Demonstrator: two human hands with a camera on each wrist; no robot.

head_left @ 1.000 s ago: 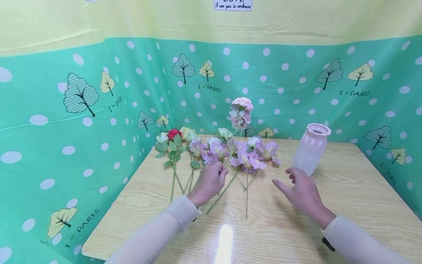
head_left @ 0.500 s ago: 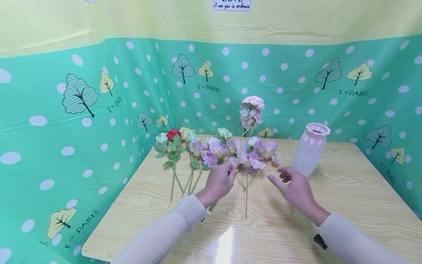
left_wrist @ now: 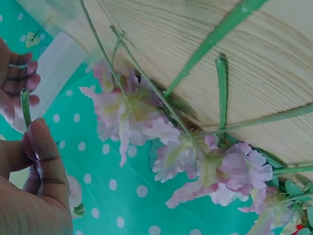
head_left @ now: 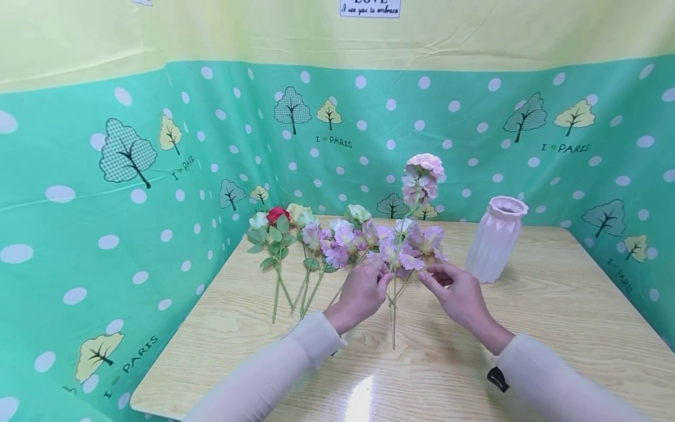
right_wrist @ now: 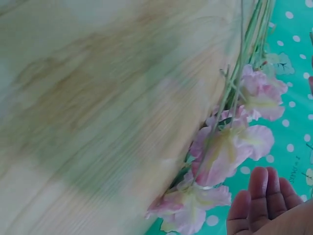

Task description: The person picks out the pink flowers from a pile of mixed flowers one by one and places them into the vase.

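My left hand (head_left: 362, 296) pinches the stem of a tall pink artificial flower (head_left: 423, 177), which stands upright above the table. In the left wrist view the cut stem end (left_wrist: 25, 104) pokes up between thumb and fingers. My right hand (head_left: 457, 293) is just to the right of it, fingers relaxed and slightly bent, holding nothing. Purple ruffled flowers (head_left: 392, 253) lie behind both hands, their thin stems crossing toward me. A pale pink ribbed vase (head_left: 495, 243) stands beyond the right hand, apart from it.
Further left on the wooden table (head_left: 221, 340) lie a red rose (head_left: 278, 215) and several whitish roses, with green stems pointing toward me. Polka-dot cloth (head_left: 453, 140) hangs along the back and both sides of the table.
My left hand has moved right, carrying the upright pink flower. My right hand has come left, closing the distance between the hands. Vase and lying flowers have stayed put.
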